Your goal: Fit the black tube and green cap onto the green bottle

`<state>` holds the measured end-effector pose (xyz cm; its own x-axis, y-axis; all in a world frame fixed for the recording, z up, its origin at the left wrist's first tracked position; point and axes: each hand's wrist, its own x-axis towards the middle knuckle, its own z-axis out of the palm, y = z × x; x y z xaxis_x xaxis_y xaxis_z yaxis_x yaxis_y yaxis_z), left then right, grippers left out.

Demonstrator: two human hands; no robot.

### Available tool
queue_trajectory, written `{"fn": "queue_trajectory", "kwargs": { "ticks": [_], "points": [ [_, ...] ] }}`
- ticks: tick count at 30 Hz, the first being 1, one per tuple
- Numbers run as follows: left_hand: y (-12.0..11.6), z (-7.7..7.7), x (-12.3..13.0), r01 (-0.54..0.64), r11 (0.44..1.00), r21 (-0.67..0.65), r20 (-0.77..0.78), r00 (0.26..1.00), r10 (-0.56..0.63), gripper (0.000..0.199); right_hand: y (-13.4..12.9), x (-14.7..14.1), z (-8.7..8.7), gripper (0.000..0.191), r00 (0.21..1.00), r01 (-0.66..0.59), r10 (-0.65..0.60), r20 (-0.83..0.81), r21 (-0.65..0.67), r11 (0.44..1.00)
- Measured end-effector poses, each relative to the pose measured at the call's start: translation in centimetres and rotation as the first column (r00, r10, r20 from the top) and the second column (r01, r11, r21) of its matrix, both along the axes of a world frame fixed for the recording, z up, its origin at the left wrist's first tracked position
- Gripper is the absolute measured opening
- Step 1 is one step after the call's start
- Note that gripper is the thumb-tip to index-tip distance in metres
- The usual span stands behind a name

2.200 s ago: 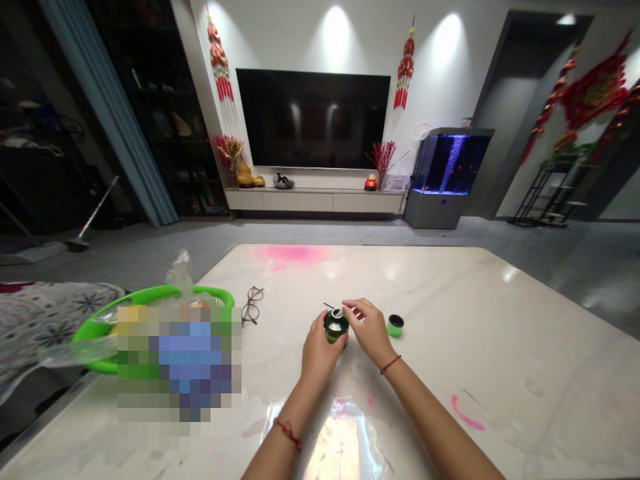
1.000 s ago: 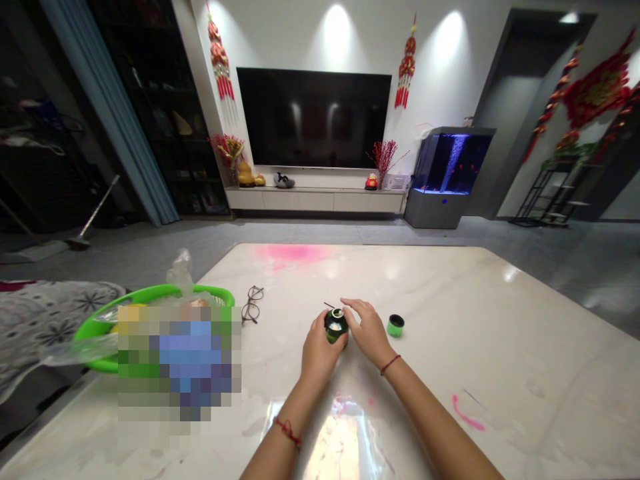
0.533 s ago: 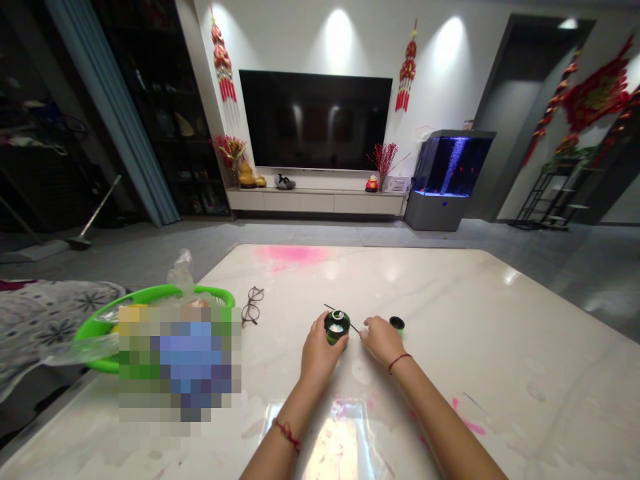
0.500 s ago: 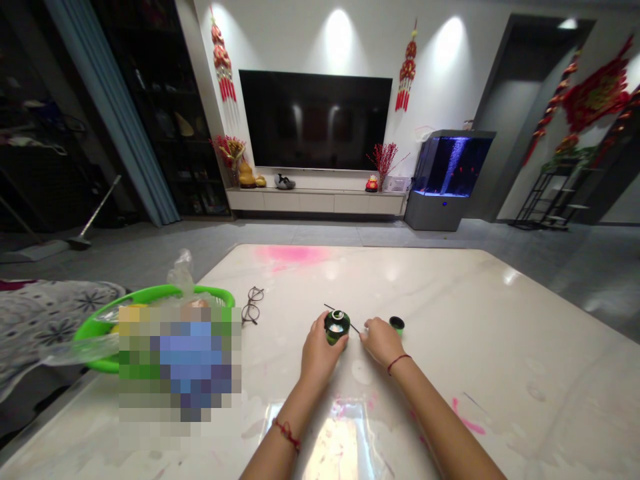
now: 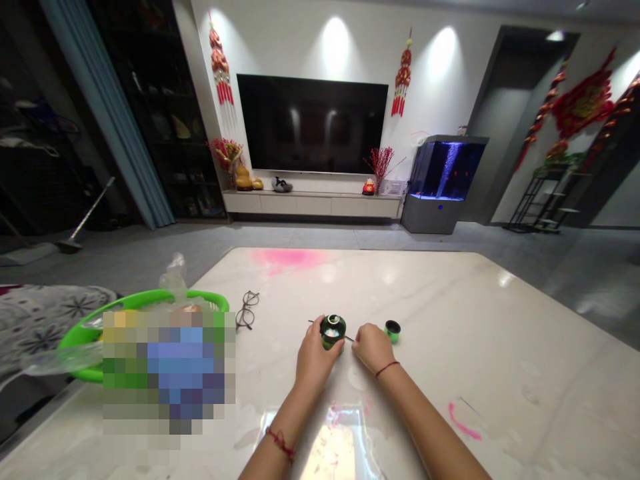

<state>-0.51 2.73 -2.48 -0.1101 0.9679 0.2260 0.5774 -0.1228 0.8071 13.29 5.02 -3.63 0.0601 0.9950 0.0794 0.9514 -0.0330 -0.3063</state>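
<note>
Head view: a pale, glossy tabletop (image 5: 500, 320) fills most of the lower half, with a pink stain (image 5: 287, 257) at its far edge. Beyond it, a dark television (image 5: 310, 123) hangs on the wall, and a blue-lit fish tank (image 5: 443, 183) stands to its right. At the left end of the tabletop is a green basket (image 5: 143, 297), its contents largely masked by a pixelated patch. The left hand (image 5: 317, 353) curves its grip round a dark green bottle (image 5: 333, 331), which stands upright near the middle, its uncovered mouth ringed in white. The right hand (image 5: 373, 348) is just beside it, fingers curled in, its grip pinched on one end of a thin dark stick. A pair of glasses (image 5: 245, 319) lies between basket and bottle. A green cap (image 5: 393, 331), hollow side up, sits just beyond the right hand. Slimmest is the thin dark stick (image 5: 349, 338), passing behind the bottle.
</note>
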Motion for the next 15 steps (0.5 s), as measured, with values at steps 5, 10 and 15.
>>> {"fn": "queue_trajectory", "kwargs": {
  "ticks": [5,10,15],
  "points": [
    [-0.1,-0.1,0.0,0.009,1.000,0.002,-0.044,0.999,-0.009,0.060,0.4,0.6,0.1,0.012,0.963,0.001,0.001,-0.269,0.007,1.000],
    [-0.3,0.0,0.1,-0.003,0.999,0.037,-0.061,0.998,0.005,0.064,1.2,1.8,1.5,0.011,0.701,0.029,-0.043,-0.712,-0.031,0.999],
    [-0.8,0.9,0.3,-0.076,0.975,0.211,-0.038,0.996,0.086,0.061,0.8,1.8,3.1,0.016,0.199,-0.016,-0.124,-0.972,-0.130,0.991]
  ]
}}
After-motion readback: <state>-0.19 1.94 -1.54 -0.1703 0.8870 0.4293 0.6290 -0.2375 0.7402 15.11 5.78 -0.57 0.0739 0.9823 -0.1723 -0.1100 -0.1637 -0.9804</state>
